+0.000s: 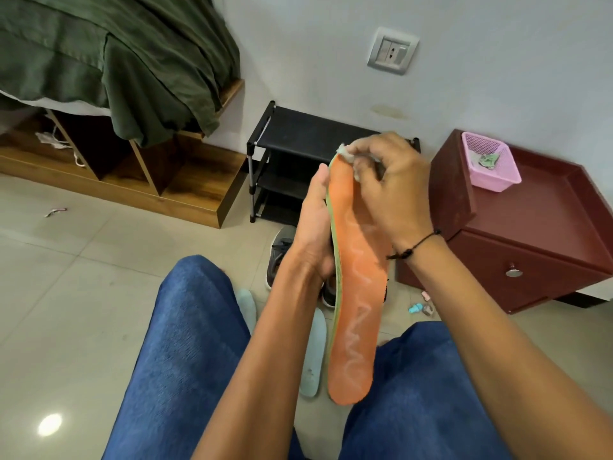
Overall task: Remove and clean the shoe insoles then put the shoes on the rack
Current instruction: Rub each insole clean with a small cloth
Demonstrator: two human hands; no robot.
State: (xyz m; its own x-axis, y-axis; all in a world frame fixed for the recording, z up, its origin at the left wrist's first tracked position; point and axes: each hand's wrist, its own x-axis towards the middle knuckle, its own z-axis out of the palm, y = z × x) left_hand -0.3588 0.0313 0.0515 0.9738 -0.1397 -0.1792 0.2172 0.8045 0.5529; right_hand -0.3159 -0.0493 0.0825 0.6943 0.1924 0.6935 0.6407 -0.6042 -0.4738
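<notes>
1. My left hand (315, 224) grips the long orange foam insole (356, 293) from its left edge, fingers curled behind it, thumb side toward me. The insole stands nearly upright above my knees, orange face toward me, with a wavy whitish line running down its length.
2. My right hand (391, 190) pinches a small white wad of tissue or cloth (343, 151) between curled fingertips and presses it against the top end of the insole. A thin black cord bracelet (414, 245) sits on that wrist.
3. A grey lace-up shoe (280, 254) lies on the pale tiled floor (83, 277) behind my left forearm, partly hidden. A second dark shoe (328, 293) shows only in a sliver beside it.
4. Two pale blue insoles (313, 353) lie flat on the floor between my blue-jeaned legs.
5. The black metal-framed shoe rack (298, 141) stands against the wall, beyond the shoes.
6. A maroon bedside cabinet (530, 234) stands right of the rack, carrying a pink plastic basket (494, 167).
</notes>
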